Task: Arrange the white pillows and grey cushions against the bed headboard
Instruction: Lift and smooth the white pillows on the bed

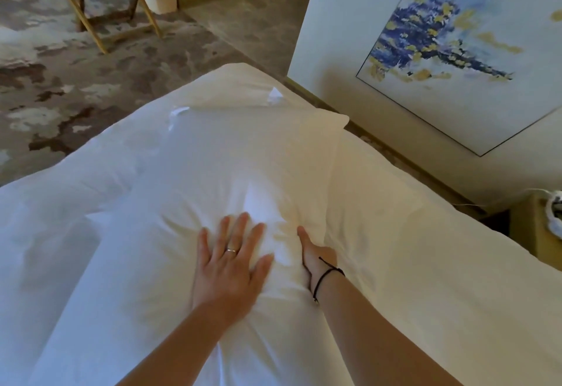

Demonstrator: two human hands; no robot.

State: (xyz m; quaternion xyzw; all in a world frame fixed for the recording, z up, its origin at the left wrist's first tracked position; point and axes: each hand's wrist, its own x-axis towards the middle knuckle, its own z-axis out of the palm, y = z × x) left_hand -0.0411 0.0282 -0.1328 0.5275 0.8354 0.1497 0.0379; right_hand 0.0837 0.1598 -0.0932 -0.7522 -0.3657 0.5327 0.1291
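Your left hand [231, 264] lies flat on the white pillow [219, 179], fingers straight and spread, pressing a dent into the cover — released, gripping nothing. Your right hand [316, 259] is pushed down into the seam between this pillow and the second white pillow [410, 233] lying touching it on the headboard side; only the thumb and wrist show, the fingers are buried, so I cannot tell whether that grip is clenched on fabric or just wedged in.

The pillow under your palm sits on the bed [45, 233], running long from your forearms away toward the far corner, where a creased flap of its case stands up. Its long axis runs roughly along the headboard [380, 145], whose dark edge is just beyond the second pillow, below the wall and the painting [450, 51].

Judging by the way it caves and wrinkles around your fingers, it should be light, very soft and floppy — it will likely sag if you lift it by one end. Take hold at both short ends or along one long edge, pinching the filling and not just the loose cover, which could slip. It cannot break, but it will probably slump unless propped against something firm.

No grey cushions are in view here. A folding wooden rack [103, 11] stands on the patterned carpet well apart from the bed.
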